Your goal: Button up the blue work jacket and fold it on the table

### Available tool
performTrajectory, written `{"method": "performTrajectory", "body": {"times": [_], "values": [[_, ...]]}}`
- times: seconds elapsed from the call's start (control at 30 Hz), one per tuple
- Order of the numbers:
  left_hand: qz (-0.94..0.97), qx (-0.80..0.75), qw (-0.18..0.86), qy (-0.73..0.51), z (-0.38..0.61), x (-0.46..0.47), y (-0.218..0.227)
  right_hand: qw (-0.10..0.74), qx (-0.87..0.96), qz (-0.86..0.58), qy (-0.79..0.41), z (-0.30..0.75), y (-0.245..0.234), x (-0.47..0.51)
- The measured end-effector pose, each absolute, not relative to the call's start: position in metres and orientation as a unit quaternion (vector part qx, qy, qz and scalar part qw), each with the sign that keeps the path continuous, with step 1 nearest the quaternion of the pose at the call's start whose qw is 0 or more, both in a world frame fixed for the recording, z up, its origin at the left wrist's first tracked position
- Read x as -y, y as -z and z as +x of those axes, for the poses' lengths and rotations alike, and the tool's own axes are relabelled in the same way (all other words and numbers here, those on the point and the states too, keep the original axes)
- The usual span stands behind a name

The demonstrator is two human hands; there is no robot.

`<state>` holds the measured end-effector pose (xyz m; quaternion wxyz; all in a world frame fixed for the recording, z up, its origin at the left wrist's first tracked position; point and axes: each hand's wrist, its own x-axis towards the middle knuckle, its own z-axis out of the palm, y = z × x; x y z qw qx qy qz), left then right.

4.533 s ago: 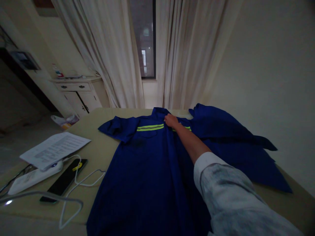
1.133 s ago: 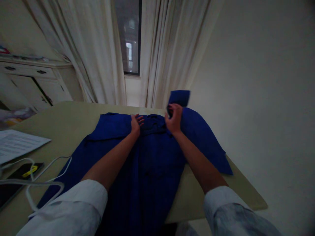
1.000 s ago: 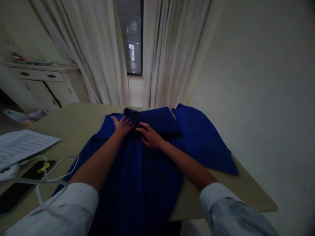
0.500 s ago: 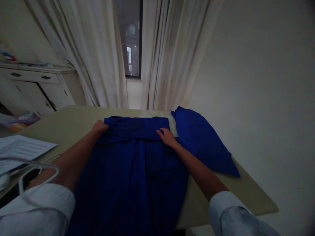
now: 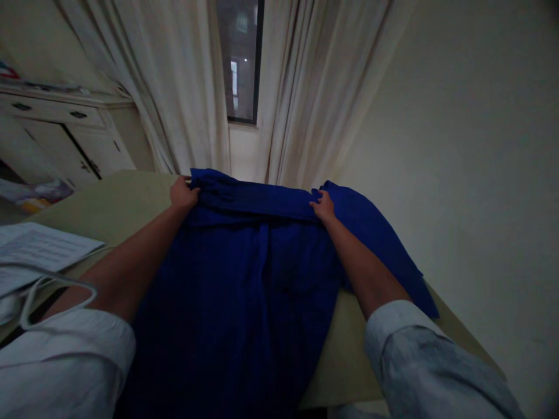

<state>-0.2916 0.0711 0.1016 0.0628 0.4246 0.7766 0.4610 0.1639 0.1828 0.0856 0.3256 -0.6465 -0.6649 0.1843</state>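
A dark blue garment lies spread over the table, with a folded band along its far edge and a seam or pleat down the middle. My left hand is closed on the band's far left corner. At the band's right end, my right hand pinches the cloth between thumb and fingers. Between both hands the band is drawn out and appears slightly raised. Against the right wall, a second piece of blue cloth lies beside the garment, partly behind my right forearm. The garment's near end runs out of view.
The pale green table ends at the curtains and the right wall. Printed papers lie at the left, with a white cable looping over my left forearm. A white cabinet stands at the back left.
Both hands have moved away from me and lifted the band's far edge. My right hand, earlier resting with fingers spread, now grips the band's right end. The view has tilted slightly.
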Motion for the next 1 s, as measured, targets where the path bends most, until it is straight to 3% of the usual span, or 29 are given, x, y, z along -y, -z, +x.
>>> {"method": "performTrajectory", "body": {"times": [0.1, 0.2, 0.3, 0.4, 0.47, 0.63, 0.8, 1.0], "values": [[0.494, -0.774, -0.020, -0.395, -0.253, -0.059, -0.116, 0.289, 0.693, -0.639, -0.168, 0.173, -0.098, -0.178], [0.683, -0.648, 0.090, -0.325, -0.188, -0.019, -0.107, 0.208, 0.745, -0.615, -0.156, 0.188, -0.094, -0.142], [0.854, -0.431, 0.200, -0.212, -0.122, 0.048, -0.084, 0.181, 0.833, -0.490, -0.183, 0.204, -0.080, -0.082], [0.897, -0.378, 0.185, -0.139, -0.085, 0.112, -0.063, 0.094, 0.888, -0.340, -0.296, 0.219, -0.070, -0.014], [0.892, -0.407, 0.147, -0.128, -0.084, 0.141, -0.055, 0.047, 0.887, -0.315, -0.334, 0.235, -0.072, 0.024], [0.857, -0.488, 0.111, -0.126, -0.127, 0.186, -0.042, 0.061, 0.841, -0.423, -0.333, 0.310, -0.098, 0.088], [0.848, -0.506, 0.104, -0.113, -0.146, 0.223, -0.029, 0.005, 0.791, -0.527, -0.310, 0.349, -0.096, 0.134], [0.855, -0.499, 0.074, -0.120, -0.117, 0.233, -0.025, 0.095, 0.861, -0.473, -0.158, 0.325, -0.073, 0.150]]}}
